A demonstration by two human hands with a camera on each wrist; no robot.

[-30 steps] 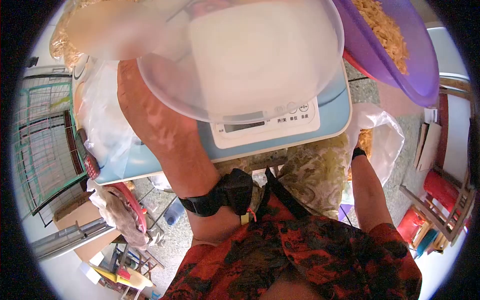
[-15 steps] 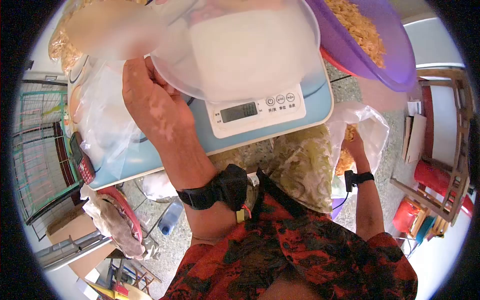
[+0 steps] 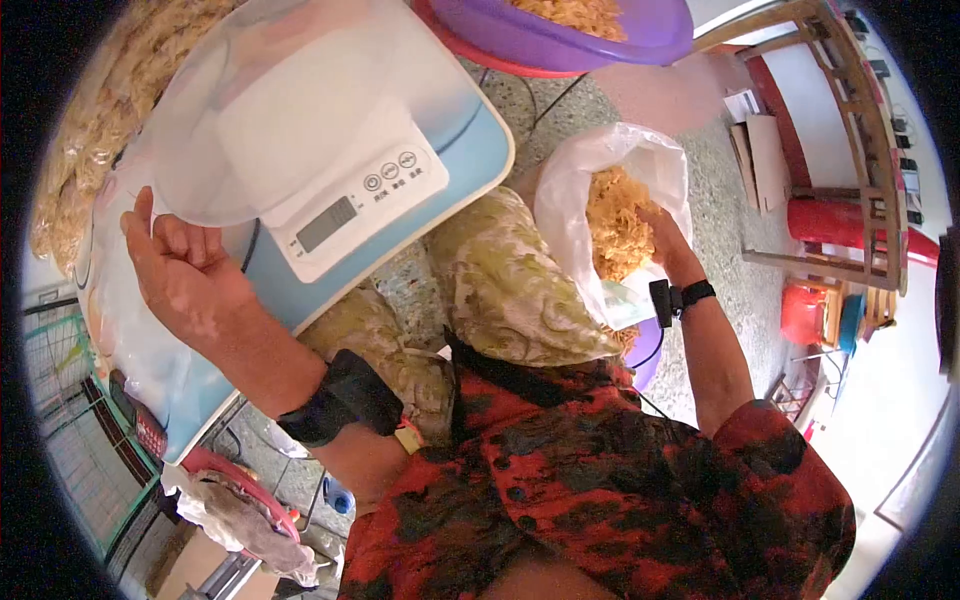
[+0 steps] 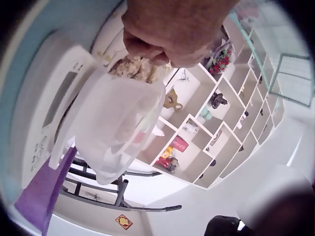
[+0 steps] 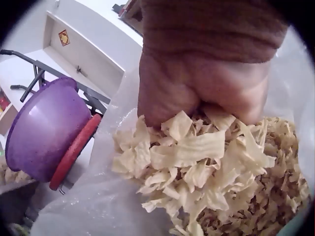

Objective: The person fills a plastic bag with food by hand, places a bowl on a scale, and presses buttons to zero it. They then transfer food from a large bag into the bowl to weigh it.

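Note:
A clear plastic bowl [image 3: 200, 150] stands on a white digital scale [image 3: 360, 215] on the blue-topped table. My left hand [image 3: 190, 275] is just beside the bowl, fingers loosely curled and nothing visible in them; the left wrist view shows its knuckles [image 4: 172, 37] above the bowl's rim. Low on the right, my right hand [image 3: 670, 240] reaches into a white plastic bag [image 3: 560, 185] of dried yellowish strips [image 3: 612, 225]. In the right wrist view, that hand [image 5: 202, 83] grips a bunch of strips [image 5: 192, 157], its fingertips buried among them.
A purple basin [image 3: 650, 30] with more strips stands beyond the table. Packed clear bags [image 3: 110, 90] lie at the back left. A dark red phone [image 3: 150, 435] rests at the table's left edge. A wooden frame [image 3: 870, 150] is on the far right.
The head view has swung right, bringing the bag nearer the middle. My right hand remains in the bag, among the strips. My left hand's fingers, earlier partly hidden, now show beside the bowl.

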